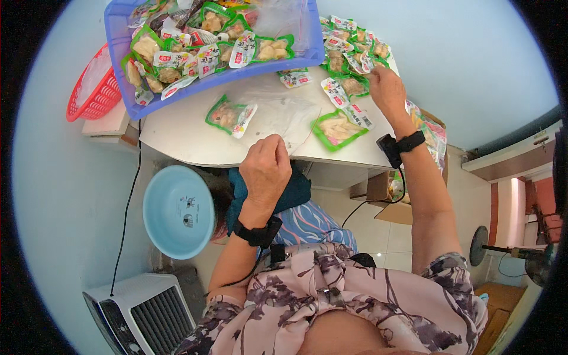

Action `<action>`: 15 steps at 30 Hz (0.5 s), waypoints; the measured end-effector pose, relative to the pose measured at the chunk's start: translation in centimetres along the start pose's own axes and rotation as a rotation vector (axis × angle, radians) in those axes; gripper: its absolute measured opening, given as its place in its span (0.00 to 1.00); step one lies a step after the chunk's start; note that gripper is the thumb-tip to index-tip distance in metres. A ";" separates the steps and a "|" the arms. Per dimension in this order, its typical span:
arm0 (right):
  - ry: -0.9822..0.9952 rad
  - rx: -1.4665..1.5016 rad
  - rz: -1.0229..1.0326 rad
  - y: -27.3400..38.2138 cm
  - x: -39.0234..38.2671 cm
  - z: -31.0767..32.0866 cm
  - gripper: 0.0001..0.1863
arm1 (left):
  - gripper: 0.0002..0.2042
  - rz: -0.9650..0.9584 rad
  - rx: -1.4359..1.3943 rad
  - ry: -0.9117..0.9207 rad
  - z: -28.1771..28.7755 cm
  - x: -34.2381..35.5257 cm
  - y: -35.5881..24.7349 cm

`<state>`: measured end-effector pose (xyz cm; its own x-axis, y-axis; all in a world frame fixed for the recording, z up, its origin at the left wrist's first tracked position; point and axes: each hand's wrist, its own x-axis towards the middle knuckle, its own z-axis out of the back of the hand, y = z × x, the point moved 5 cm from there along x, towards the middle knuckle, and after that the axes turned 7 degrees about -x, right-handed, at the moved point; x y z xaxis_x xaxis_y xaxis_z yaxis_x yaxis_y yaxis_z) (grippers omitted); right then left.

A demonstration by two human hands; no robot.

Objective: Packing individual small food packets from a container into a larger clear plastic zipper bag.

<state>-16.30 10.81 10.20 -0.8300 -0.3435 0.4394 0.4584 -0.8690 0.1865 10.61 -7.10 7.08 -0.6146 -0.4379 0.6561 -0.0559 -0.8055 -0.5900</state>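
Over the table's front edge, my left hand (269, 168) is closed, pinching the rim of a clear plastic bag (293, 112) that lies spread on the white tabletop. A green-edged snack packet (228, 115) rests by the bag's left side; whether it is inside the bag I cannot tell. To the bag's right lies another packet (338, 129) with pale pieces in it. My right hand (387, 94) reaches to the pile of packets (355, 50) at the back right, its fingers closed on a small snack packet (365, 63) at the pile's near edge.
A blue plastic bin (207, 80) heaped with similar packets stands at the table's back left, beside a red basket (94, 89). Below are a light blue basin (177, 210), a white air cooler (142, 307) and an open cardboard box (378, 189). Black cables run from both wrist straps.
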 end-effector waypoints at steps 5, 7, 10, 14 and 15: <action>0.419 -0.238 -0.080 3.1 -2.1 -0.1 0.34 | 0.04 -0.013 0.005 0.005 -0.1 -0.2 -0.2; 0.462 -0.217 -0.098 3.6 -2.1 -0.2 0.32 | 0.03 -0.026 0.008 -0.014 -0.1 -0.4 -0.2; 0.447 -0.132 -0.135 3.0 -1.9 -1.5 0.27 | 0.04 -0.012 0.000 0.004 -0.1 -0.5 -0.1; 0.343 -0.084 0.002 3.5 -1.9 -3.0 0.13 | 0.04 0.014 0.009 0.023 0.0 -0.5 -0.1; 0.337 -0.084 0.056 4.1 -2.0 -3.3 0.09 | 0.04 0.005 0.009 0.026 0.0 -0.4 -0.1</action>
<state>-13.77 6.79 7.21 -0.8690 -0.4775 0.1299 0.4900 -0.8670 0.0910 10.85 -6.81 6.90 -0.6353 -0.4317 0.6403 -0.0458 -0.8066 -0.5893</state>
